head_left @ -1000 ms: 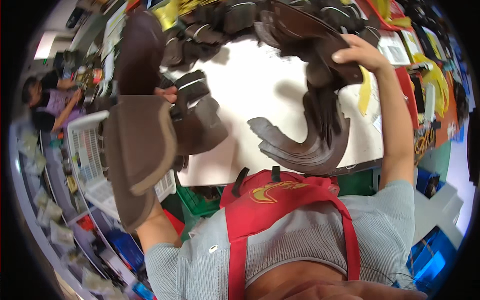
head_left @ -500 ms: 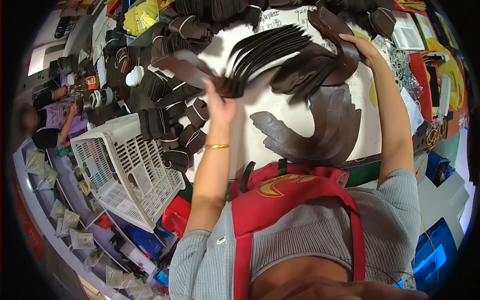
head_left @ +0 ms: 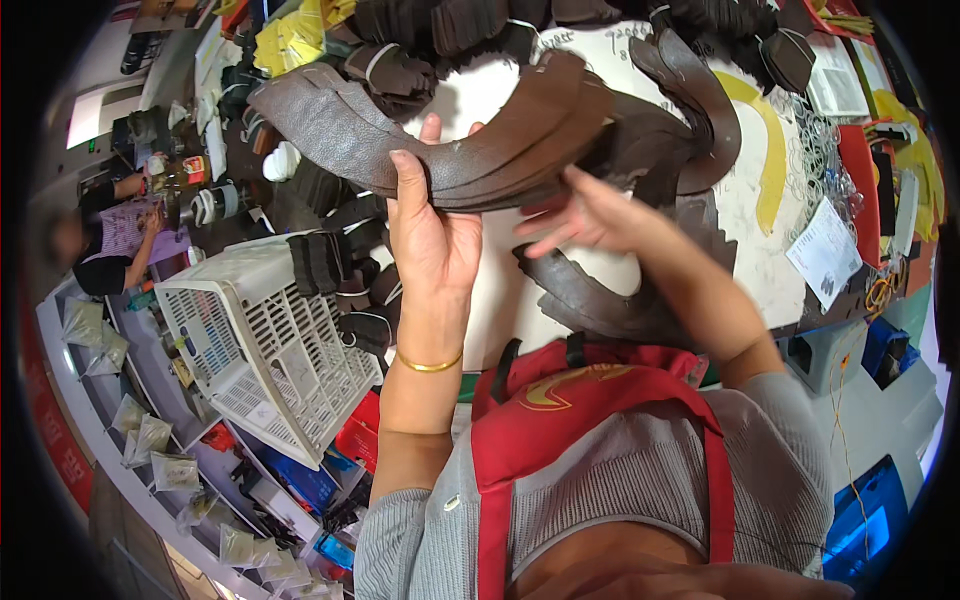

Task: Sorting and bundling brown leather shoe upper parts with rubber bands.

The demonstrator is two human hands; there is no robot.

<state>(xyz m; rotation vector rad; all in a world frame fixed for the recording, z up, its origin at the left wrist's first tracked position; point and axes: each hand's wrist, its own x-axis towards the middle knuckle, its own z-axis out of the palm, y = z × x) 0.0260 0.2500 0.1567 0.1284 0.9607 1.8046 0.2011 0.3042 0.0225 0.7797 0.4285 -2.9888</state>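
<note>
My left hand (head_left: pixel 440 235) holds a stack of curved dark brown leather pieces (head_left: pixel 465 165) by its near edge, thumb on the top face. The stack is raised above the white work surface (head_left: pixel 490 310), grained side up, its layers slightly offset. Just below the stack's right part is my right hand (head_left: pixel 600 215), fingers spread and slightly blurred; I see nothing in it. Beyond the right hand, another stack of curved brown pieces (head_left: pixel 715 140) lies on the surface. Nearer to me, more curved pieces (head_left: pixel 600 295) are spread out, partly behind my right forearm.
Tied bundles of dark pieces (head_left: pixel 390 75) line the back and left. A yellow curved piece (head_left: pixel 770 160) and a paper sheet (head_left: pixel 825 255) lie at the right, near a red bin (head_left: pixel 860 185). A white plastic crate (head_left: pixel 270 345) stands at left. Another person (head_left: pixel 120 235) sits farther left.
My left hand has raised the fanned-out stack, which now shows its grained face with the layers closer together. My right hand has left the back-right stack and come leftward and nearer.
</note>
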